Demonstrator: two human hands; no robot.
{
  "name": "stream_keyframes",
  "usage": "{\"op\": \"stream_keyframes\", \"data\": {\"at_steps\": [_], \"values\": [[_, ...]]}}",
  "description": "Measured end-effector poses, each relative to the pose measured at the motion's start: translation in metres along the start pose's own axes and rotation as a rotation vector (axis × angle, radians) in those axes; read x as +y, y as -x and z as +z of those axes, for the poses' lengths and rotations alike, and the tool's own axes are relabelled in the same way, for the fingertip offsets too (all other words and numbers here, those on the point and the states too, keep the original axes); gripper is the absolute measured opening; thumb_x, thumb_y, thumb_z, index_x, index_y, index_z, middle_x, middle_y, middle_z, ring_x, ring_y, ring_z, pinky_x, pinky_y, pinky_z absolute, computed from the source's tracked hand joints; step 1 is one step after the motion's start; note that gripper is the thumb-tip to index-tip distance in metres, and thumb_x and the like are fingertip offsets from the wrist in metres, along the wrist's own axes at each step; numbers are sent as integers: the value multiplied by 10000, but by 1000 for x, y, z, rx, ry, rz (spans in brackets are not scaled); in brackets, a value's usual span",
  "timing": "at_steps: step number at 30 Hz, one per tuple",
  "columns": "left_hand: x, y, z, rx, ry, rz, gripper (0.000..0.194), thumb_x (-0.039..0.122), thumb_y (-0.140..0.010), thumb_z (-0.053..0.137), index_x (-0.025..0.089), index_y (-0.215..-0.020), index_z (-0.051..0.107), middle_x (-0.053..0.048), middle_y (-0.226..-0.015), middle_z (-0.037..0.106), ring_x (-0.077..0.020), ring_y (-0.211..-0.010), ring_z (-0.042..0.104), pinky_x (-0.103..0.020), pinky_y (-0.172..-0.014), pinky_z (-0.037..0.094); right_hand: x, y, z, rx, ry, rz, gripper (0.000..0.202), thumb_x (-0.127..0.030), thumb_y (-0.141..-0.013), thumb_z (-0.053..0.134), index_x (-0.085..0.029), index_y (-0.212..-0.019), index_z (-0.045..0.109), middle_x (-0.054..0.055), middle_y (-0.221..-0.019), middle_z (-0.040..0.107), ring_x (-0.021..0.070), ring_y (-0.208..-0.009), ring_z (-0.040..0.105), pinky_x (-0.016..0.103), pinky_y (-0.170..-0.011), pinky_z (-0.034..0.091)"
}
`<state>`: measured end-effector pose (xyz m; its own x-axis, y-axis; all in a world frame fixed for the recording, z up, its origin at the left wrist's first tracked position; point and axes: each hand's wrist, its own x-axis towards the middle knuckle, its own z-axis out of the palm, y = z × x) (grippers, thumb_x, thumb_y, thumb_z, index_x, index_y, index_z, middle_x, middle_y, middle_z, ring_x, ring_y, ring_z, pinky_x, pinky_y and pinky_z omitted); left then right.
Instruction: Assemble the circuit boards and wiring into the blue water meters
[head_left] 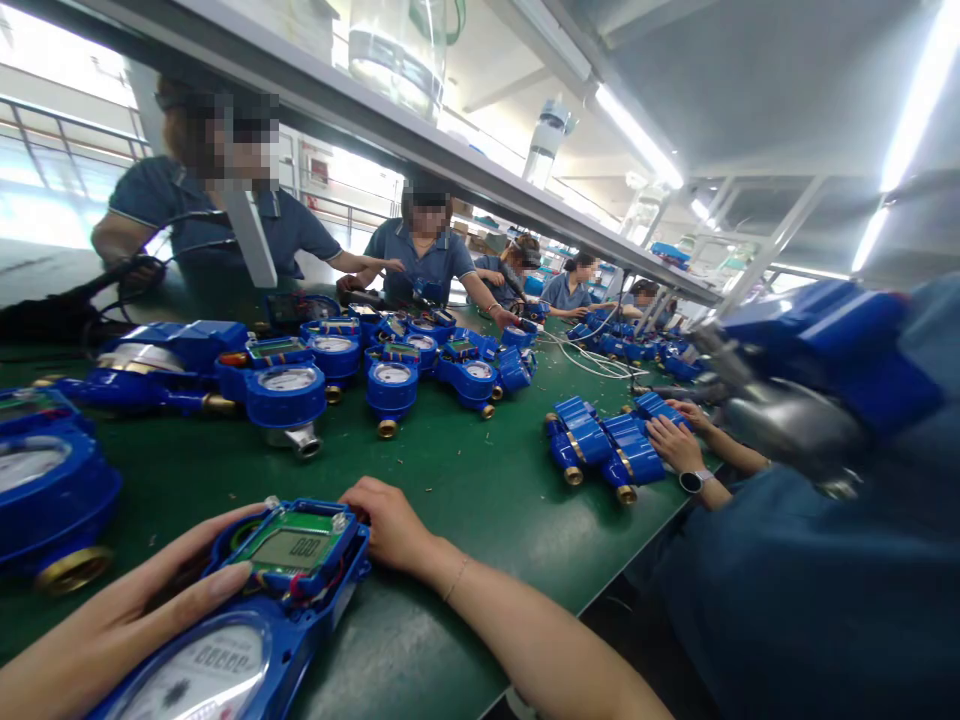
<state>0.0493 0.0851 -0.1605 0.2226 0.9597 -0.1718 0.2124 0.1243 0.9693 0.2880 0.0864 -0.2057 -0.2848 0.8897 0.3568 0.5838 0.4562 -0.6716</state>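
Head view: blue meter [281, 610] at the near edge of a green table [450, 480], held between a person's two bare hands. The meter is the landmark for all positions. It lies with its lit-looking display [296, 548] and round dial [199, 668] facing up, the dial nearer the camera; the display shows zeros. Red wires [300, 588] run beside the display within the open housing.

Left hand [169, 585]: clamped on the meter's left side, thumb along the lower display edge, fingers around the far flank. Right hand [382, 520]: at the meter's upper right corner, fingertips partly hidden behind it; whether they are pinched together or apart cannot be told. A thin bracelet [456, 578] circles the right wrist.

Left of the meter: a large meter [45, 480] with a brass end [75, 570], cut by the frame. Beyond the meter: a cluster of blue meters [390, 380], several with exposed green boards. Right of and beyond the meter: closed meters [585, 430], touched by a co-worker's hands [675, 445], one wrist bearing a watch [690, 482]. White cables [592, 362] lie farther beyond the meter. Across the table from the meter: seated co-workers [424, 250] in blue shirts, beneath a shelf [450, 165].
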Motion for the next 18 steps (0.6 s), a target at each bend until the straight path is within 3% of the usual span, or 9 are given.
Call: {"op": "stream_keyframes", "data": {"at_steps": [6, 18], "values": [[11, 8, -2, -61, 1, 22, 775, 790, -501, 698, 380, -1157, 634, 40, -1112, 735, -373, -1186, 596, -489, -1004, 526, -3, 0, -1, -6, -2, 24, 199, -14, -776, 699, -180, -840, 609, -40, -810, 493, 113, -740, 528, 191, -691, 437], [31, 18, -3, -96, 103, -13, 631, 591, -534, 819, 361, -1109, 701, 58, -1176, 714, -347, -1265, 539, -453, -1088, 446, -10, 0, -4, 1, -29, 37, 185, -12, -789, 669, -182, -802, 597, -31, -797, 506, 132, -749, 517, 215, -682, 416]]}}
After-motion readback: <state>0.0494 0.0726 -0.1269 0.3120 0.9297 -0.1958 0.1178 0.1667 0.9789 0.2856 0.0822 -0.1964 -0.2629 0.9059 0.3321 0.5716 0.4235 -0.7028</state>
